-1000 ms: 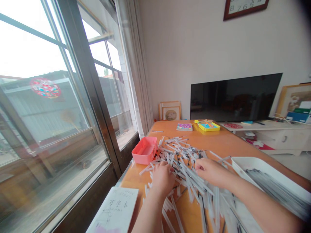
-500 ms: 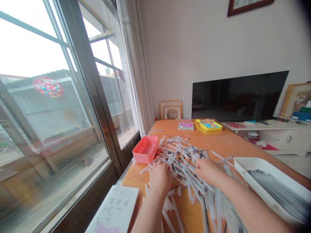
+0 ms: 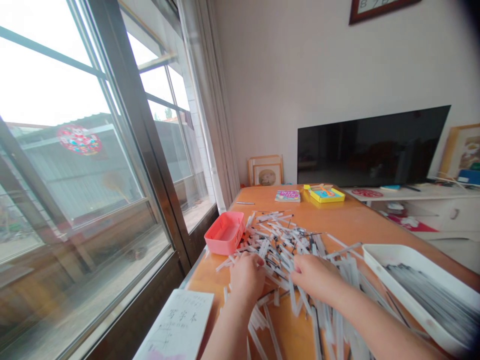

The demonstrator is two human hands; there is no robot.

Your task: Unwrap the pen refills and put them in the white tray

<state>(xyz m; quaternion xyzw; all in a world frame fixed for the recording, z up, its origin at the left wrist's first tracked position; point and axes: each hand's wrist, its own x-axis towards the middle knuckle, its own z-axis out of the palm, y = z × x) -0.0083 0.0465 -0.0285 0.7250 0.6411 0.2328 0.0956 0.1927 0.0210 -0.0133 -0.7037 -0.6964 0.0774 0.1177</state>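
Note:
A loose heap of translucent pen tubes point(image 3: 285, 232), mixed with small black pieces, spreads over the wooden table point(image 3: 262, 202). At the heap's left edge is my left hand point(image 3: 247, 274), its fingers curled in; whatever they hold is hidden. My right hand point(image 3: 313, 275) lies on the middle of the heap, fingers bent and pressed together, their contents also out of sight. Just beyond my left hand stands a pink plastic box point(image 3: 213, 244). To the right of my right forearm, a white tray point(image 3: 378, 265) contains many thin dark-cored sticks point(image 3: 420, 285) that look like pen refills.
A writing booklet point(image 3: 183, 320) lies at the near left, beside the window point(image 3: 150, 210). Toward the far end are a pen point(image 3: 245, 203), a colourful small book point(image 3: 287, 196) and a yellow tray point(image 3: 326, 197). A television point(image 3: 371, 147) stands behind.
My right hand has moved left across the heap, closer to my left hand. My left hand stays nearly in place. The camera view has shifted slightly.

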